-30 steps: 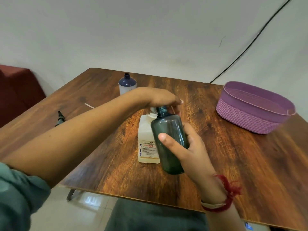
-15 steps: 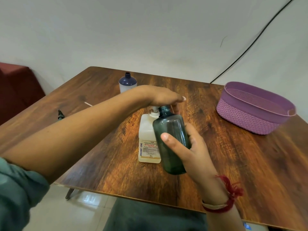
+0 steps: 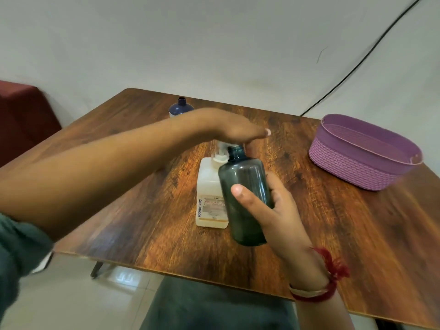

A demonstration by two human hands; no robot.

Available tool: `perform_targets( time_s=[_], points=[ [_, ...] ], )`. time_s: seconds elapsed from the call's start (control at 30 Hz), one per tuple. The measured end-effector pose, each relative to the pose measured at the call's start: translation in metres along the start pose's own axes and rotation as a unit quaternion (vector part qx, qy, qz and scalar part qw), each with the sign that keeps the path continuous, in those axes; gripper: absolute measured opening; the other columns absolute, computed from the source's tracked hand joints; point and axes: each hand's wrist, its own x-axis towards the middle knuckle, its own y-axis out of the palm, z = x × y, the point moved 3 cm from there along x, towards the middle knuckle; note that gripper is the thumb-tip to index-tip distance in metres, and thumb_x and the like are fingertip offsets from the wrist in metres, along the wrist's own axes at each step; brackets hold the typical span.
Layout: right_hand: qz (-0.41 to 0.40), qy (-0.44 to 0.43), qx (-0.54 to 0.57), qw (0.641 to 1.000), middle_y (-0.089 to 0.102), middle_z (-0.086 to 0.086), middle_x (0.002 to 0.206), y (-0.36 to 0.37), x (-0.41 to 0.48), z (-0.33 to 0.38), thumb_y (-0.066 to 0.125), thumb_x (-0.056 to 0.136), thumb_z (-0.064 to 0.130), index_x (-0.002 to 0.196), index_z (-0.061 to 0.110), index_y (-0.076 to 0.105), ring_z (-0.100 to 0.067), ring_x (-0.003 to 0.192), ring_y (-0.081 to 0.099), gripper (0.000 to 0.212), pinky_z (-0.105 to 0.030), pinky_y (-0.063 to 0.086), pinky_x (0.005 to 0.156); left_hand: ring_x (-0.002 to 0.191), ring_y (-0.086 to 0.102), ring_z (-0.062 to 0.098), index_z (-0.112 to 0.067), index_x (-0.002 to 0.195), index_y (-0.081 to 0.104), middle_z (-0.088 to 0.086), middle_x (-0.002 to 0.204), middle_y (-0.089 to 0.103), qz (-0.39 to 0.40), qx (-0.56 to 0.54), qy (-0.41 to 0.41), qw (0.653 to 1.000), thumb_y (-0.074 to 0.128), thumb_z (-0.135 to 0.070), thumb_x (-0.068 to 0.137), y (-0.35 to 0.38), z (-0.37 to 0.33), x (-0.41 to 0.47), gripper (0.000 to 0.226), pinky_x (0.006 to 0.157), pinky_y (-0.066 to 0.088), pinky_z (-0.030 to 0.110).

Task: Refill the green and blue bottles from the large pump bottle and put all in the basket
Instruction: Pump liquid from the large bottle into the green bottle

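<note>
The large white pump bottle [image 3: 209, 198] stands in the middle of the wooden table [image 3: 333, 234]. My left hand [image 3: 228, 129] lies flat on its pump head, fingers straight. My right hand [image 3: 269, 210] grips the dark green bottle [image 3: 242, 186], held upright with its open neck right under the pump spout. The blue bottle [image 3: 180, 108], uncapped, stands at the far side of the table, partly hidden behind my left wrist. The purple basket [image 3: 352, 163] sits at the right with nothing visible inside it.
A dark red seat [image 3: 21, 115] stands beyond the table's left edge. A black cable [image 3: 371, 48] runs down the white wall behind the basket. The table's near edge is just in front of my lap.
My left hand has risen a little with the pump head and its fingers have straightened. My right hand keeps the green bottle at the spout. The view has shifted slightly.
</note>
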Motion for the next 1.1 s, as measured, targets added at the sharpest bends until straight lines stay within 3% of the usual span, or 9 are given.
perform_targets(
  time_s=[0.07,0.2,0.27,0.43,0.53,0.67,0.8,0.97,1.1],
  points=[
    [-0.001,-0.002,0.004,1.000,0.070,0.012,0.100,-0.002,0.000,0.000,0.069,0.058,0.058,0.105,0.032,0.058,-0.006,0.089,0.069,0.054,-0.019,0.054,0.065,0.114,0.050,0.017,-0.011,0.118,0.063,0.000,0.114,0.060,-0.019,0.001,0.007,1.000,0.012,-0.047,0.102,-0.003,0.000,0.002,0.065,0.111,0.028,0.043],
    [-0.006,-0.003,-0.013,1.000,0.070,0.012,0.101,-0.002,0.001,-0.001,0.069,0.060,0.058,0.107,0.033,0.059,-0.006,0.091,0.069,0.054,-0.025,0.057,0.069,0.092,0.059,0.014,-0.015,0.101,0.067,-0.006,0.091,0.064,-0.019,-0.098,0.002,0.995,0.020,-0.047,0.102,0.007,0.013,0.010,0.057,0.098,0.044,0.040],
    [-0.003,0.001,-0.015,1.000,0.070,0.011,0.101,-0.002,0.001,-0.003,0.069,0.060,0.058,0.106,0.034,0.058,-0.008,0.091,0.069,0.053,-0.028,0.058,0.071,0.086,0.059,0.014,-0.014,0.098,0.068,-0.004,0.089,0.066,-0.027,-0.128,0.005,0.991,0.022,-0.044,0.102,0.011,0.015,0.011,0.055,0.094,0.042,0.038],
    [-0.002,-0.001,-0.014,1.000,0.070,0.013,0.099,-0.005,0.000,0.000,0.069,0.057,0.059,0.106,0.031,0.058,-0.006,0.089,0.069,0.057,-0.021,0.055,0.066,0.088,0.056,0.008,-0.015,0.104,0.067,-0.009,0.089,0.063,-0.004,-0.094,0.008,0.995,0.017,-0.049,0.101,0.005,0.008,0.005,0.061,0.103,0.033,0.040],
    [0.003,-0.002,-0.015,1.000,0.070,0.013,0.099,-0.007,0.002,0.002,0.068,0.056,0.060,0.105,0.031,0.059,-0.005,0.089,0.069,0.058,-0.019,0.054,0.065,0.098,0.052,0.011,-0.015,0.112,0.066,-0.010,0.092,0.059,-0.009,-0.075,0.009,0.997,0.016,-0.053,0.100,-0.002,0.008,0.004,0.064,0.104,0.030,0.041],
    [0.005,0.001,-0.013,1.000,0.070,0.013,0.101,-0.005,0.002,-0.001,0.069,0.057,0.059,0.106,0.033,0.058,-0.005,0.090,0.069,0.056,-0.021,0.055,0.066,0.083,0.057,0.008,-0.013,0.107,0.068,-0.007,0.087,0.063,-0.009,-0.096,0.010,0.995,0.020,-0.046,0.102,0.008,0.010,0.010,0.058,0.087,0.043,0.034],
    [0.000,0.005,-0.011,1.000,0.070,0.009,0.101,-0.002,0.001,-0.005,0.070,0.060,0.058,0.103,0.035,0.059,-0.011,0.091,0.070,0.050,-0.032,0.059,0.071,0.088,0.059,0.015,-0.015,0.103,0.068,-0.004,0.090,0.063,-0.010,-0.080,-0.003,0.997,0.021,-0.046,0.102,0.012,0.013,0.011,0.056,0.092,0.043,0.037],
    [0.002,0.000,-0.009,1.000,0.070,0.010,0.101,-0.006,0.002,0.000,0.069,0.058,0.058,0.107,0.030,0.059,-0.007,0.090,0.070,0.057,-0.024,0.056,0.067,0.087,0.054,0.007,-0.014,0.113,0.065,-0.008,0.093,0.062,-0.033,-0.084,0.014,0.996,0.016,-0.051,0.101,-0.001,0.007,0.006,0.062,0.093,0.035,0.036],
    [0.008,-0.002,-0.005,1.000,0.070,0.007,0.103,-0.007,0.002,0.000,0.070,0.059,0.057,0.110,0.030,0.058,-0.010,0.092,0.069,0.059,-0.026,0.056,0.069,0.082,0.059,0.008,-0.014,0.106,0.068,-0.006,0.090,0.066,-0.012,-0.097,0.017,0.995,0.017,-0.050,0.101,0.005,0.008,0.006,0.063,0.084,0.041,0.033]
  ],
)
